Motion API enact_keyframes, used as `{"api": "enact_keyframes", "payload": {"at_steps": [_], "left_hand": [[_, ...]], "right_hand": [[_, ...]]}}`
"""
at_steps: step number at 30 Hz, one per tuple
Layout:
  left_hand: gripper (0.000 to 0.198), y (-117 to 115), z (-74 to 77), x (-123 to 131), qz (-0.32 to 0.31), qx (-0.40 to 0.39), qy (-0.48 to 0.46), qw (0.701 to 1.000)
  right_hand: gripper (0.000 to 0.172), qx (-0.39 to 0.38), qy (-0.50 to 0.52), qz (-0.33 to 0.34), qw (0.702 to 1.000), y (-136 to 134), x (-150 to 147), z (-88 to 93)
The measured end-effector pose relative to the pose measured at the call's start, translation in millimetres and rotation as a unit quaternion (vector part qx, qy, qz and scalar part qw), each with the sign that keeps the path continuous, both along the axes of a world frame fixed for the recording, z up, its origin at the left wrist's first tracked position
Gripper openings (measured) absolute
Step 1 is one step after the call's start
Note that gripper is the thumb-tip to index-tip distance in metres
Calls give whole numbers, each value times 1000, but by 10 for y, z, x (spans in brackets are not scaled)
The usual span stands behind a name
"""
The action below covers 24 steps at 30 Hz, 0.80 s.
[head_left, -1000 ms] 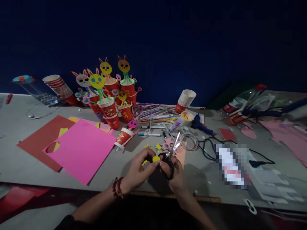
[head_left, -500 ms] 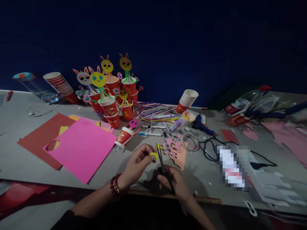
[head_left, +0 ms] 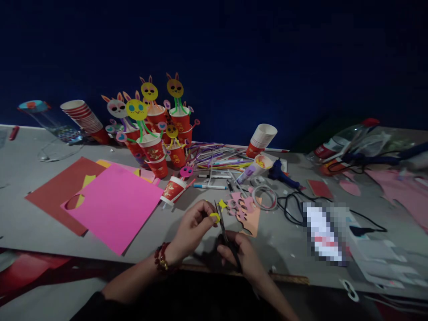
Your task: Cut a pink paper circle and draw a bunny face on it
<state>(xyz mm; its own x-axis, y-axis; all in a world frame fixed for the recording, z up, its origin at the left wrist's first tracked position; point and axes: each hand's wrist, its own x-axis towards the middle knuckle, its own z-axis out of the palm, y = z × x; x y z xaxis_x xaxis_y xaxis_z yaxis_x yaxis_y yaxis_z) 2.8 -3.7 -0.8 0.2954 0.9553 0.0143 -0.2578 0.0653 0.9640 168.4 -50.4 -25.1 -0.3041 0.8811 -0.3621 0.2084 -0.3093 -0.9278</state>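
Observation:
Between the thumb and fingers of my left hand point(head_left: 192, 223) is a small piece of yellow paper point(head_left: 214, 217). My right hand point(head_left: 241, 253) grips a pair of scissors point(head_left: 223, 226), their blades pointing away from me and right beside the yellow piece. I cannot tell whether the blades touch it. Just past the blade tips lies a yellow paper scrap point(head_left: 222, 204). To its right are pink paper with holes cut in it point(head_left: 240, 206) and an orange sheet point(head_left: 254, 223). A red paper cup with a pink face point(head_left: 173, 191) leans to the left of these.
Pink paper point(head_left: 117, 205) and a brown-red sheet point(head_left: 56, 196) cover the left side. Decorated cups point(head_left: 150, 147) stand behind. Pipe cleaners point(head_left: 214, 156), a tape roll point(head_left: 264, 197), a blue glue gun point(head_left: 282, 175) and black cable point(head_left: 290, 209) lie farther right.
The scissors have shifted slightly left at the yellow piece, and their blades look closer together. My left hand stays almost where it was, still pinching the paper.

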Motion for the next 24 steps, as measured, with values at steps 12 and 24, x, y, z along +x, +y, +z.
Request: {"api": "enact_keyframes", "payload": {"at_steps": [12,24], "left_hand": [[21,39,60,-44,-15,-7,46,999],[26,54,84,-54,-32,-9,48,998]], "right_hand": [[44,5,-21,11,1000,46,41,44],[45,-7,-21,17,1000,63,65,69]]}}
